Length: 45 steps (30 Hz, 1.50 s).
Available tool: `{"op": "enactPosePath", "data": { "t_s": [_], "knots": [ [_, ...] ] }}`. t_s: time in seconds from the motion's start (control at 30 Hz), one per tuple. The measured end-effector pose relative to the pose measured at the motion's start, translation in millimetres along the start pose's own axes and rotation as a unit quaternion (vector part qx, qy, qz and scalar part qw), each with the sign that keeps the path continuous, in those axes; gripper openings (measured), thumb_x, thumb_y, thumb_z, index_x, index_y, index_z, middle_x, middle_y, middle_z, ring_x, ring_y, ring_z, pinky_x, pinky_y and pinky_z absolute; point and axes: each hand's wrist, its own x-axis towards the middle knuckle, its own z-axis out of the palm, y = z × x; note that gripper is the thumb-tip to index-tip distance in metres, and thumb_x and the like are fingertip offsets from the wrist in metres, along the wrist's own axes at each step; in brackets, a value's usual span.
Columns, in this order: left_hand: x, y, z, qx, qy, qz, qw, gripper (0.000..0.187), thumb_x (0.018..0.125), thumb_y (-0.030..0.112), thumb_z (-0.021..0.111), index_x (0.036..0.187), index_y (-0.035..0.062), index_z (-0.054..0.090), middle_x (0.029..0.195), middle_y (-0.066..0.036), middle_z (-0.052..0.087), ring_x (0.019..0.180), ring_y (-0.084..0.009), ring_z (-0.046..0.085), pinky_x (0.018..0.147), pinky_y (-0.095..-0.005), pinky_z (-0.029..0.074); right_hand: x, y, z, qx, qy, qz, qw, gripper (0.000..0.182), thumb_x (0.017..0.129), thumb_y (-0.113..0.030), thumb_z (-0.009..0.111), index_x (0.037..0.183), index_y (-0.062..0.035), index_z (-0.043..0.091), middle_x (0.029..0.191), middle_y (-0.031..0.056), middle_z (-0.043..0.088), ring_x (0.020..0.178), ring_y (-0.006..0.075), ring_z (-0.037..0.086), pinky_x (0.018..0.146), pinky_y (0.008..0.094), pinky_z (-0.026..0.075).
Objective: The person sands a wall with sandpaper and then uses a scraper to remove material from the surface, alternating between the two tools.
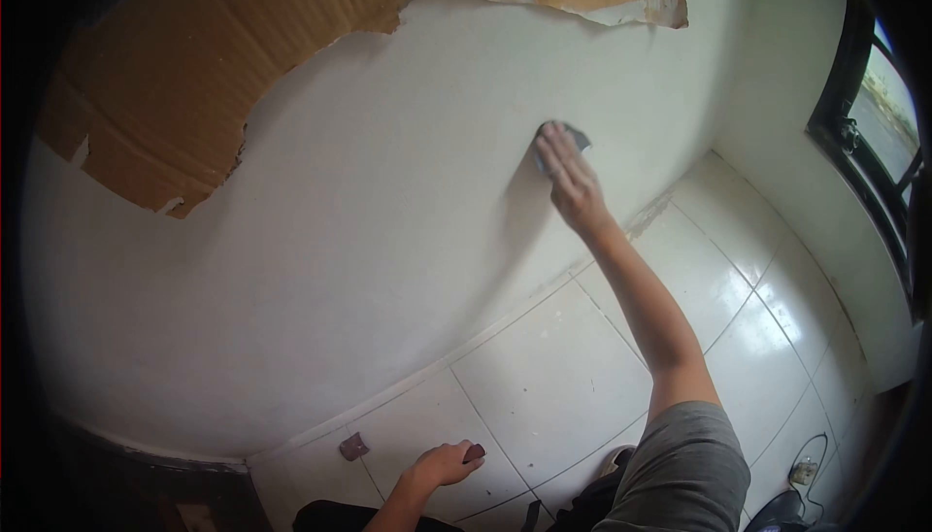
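My right hand (573,178) is stretched up against the white wall (388,182), its fingers laid over a dark piece of sandpaper (581,137). The sandpaper lies flat to the wall, partly covered by the fingers, and the hand is slightly blurred. Low in the view, my left hand (447,464) is closed round a small reddish-brown piece of sandpaper (474,453), with only its end showing. On the floor to the left of that hand lies another brown piece (353,447), similar in colour.
Torn brown cardboard (291,17) covers the wall's upper part. White floor tiles (544,367) meet the wall's foot. A dark-framed window (854,134) stands at right. At bottom right, a cable (823,454) lies by a dark object (777,513).
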Motion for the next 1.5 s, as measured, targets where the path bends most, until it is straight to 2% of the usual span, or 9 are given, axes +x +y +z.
{"op": "enactPosePath", "data": {
  "t_s": [0.17,0.3,0.47,0.7,0.87,0.97,1.17,1.27,1.5],
  "knots": [
    [5.8,-4.1,4.9,0.002,0.004,0.013,1.000,0.059,0.101,0.056,0.051,0.131,0.0063,0.056,0.113,-0.025,0.072,0.108,-0.0421,0.068,0.094,-0.0506,0.052,-2.7,5.8,-4.7,-0.004,-0.023,-0.072,0.997,0.067,0.076,0.019,0.053,0.142,0.0032,0.057,0.151,0.0178,0.055,0.140,0.0357,0.053,0.117,0.0492,0.047],
    [7.5,-2.2,5.1,-0.005,-0.001,0.009,1.000,0.059,0.100,0.057,0.052,0.132,0.0072,0.057,0.114,-0.025,0.072,0.108,-0.0425,0.068,0.095,-0.0498,0.053,26.3,32.4,-11.8,-0.045,0.076,0.088,0.992,0.068,0.081,0.022,0.048,0.146,0.0043,0.051,0.153,0.0202,0.052,0.142,0.0377,0.049,0.118,0.0484,0.045],
    [3.4,0.7,-4.0,0.006,-0.002,0.003,1.000,0.058,0.101,0.055,0.051,0.132,0.0065,0.056,0.113,-0.024,0.072,0.106,-0.0420,0.069,0.093,-0.0502,0.053,-9.5,23.8,2.0,-0.043,0.018,0.018,0.999,0.066,0.082,0.021,0.050,0.146,0.0038,0.052,0.152,0.0200,0.053,0.142,0.0385,0.049,0.118,0.0478,0.045],
    [10.2,2.7,3.2,0.004,-0.014,0.015,1.000,0.058,0.101,0.055,0.052,0.132,0.0067,0.056,0.113,-0.024,0.072,0.106,-0.0417,0.069,0.093,-0.0501,0.053,39.4,21.0,-13.1,-0.038,0.072,0.088,0.993,0.069,0.080,0.022,0.047,0.147,0.0043,0.050,0.152,0.0222,0.051,0.143,0.0396,0.047,0.116,0.0483,0.046],
    [7.2,2.1,-5.1,0.008,-0.004,0.003,1.000,0.057,0.101,0.055,0.052,0.131,0.0065,0.056,0.112,-0.024,0.072,0.105,-0.0415,0.069,0.092,-0.0502,0.053,-3.4,22.3,9.7,-0.045,0.072,0.063,0.994,0.059,0.086,0.018,0.046,0.144,0.0083,0.053,0.151,0.0245,0.052,0.141,0.0423,0.049,0.117,0.0489,0.045],
    [9.1,-1.1,-3.4,0.011,0.000,0.003,1.000,0.057,0.101,0.055,0.052,0.131,0.0064,0.056,0.112,-0.024,0.072,0.106,-0.0416,0.069,0.093,-0.0502,0.053,-8.7,19.3,9.3,-0.047,0.062,0.066,0.995,0.063,0.083,0.020,0.047,0.145,0.0080,0.050,0.153,0.0237,0.051,0.142,0.0419,0.048,0.117,0.0487,0.045],
    [10.5,4.3,3.7,0.000,-0.016,0.019,1.000,0.058,0.101,0.056,0.052,0.132,0.0067,0.057,0.112,-0.024,0.072,0.106,-0.0422,0.068,0.093,-0.0502,0.053,36.3,30.2,-8.6,-0.092,0.066,0.083,0.990,0.068,0.079,0.022,0.046,0.145,0.0079,0.050,0.152,0.0241,0.051,0.142,0.0412,0.048,0.117,0.0473,0.045],
    [5.9,6.0,-4.8,0.005,-0.007,-0.002,1.000,0.059,0.101,0.056,0.052,0.132,0.0072,0.057,0.112,-0.024,0.072,0.107,-0.0429,0.068,0.094,-0.0504,0.053,5.0,27.1,4.0,-0.078,0.055,0.079,0.992,0.071,0.078,0.023,0.046,0.147,0.0059,0.050,0.154,0.0224,0.049,0.145,0.0393,0.045,0.119,0.0485,0.043],
    [10.8,3.7,-1.0,0.015,-0.004,0.013,1.000,0.058,0.101,0.056,0.052,0.133,0.0074,0.056,0.113,-0.025,0.072,0.107,-0.0427,0.068,0.094,-0.0505,0.053,27.6,24.8,-17.2,-0.085,0.019,0.068,0.994,0.069,0.080,0.024,0.046,0.146,0.0062,0.050,0.155,0.0220,0.049,0.146,0.0380,0.044,0.121,0.0486,0.042]
  ]
}}
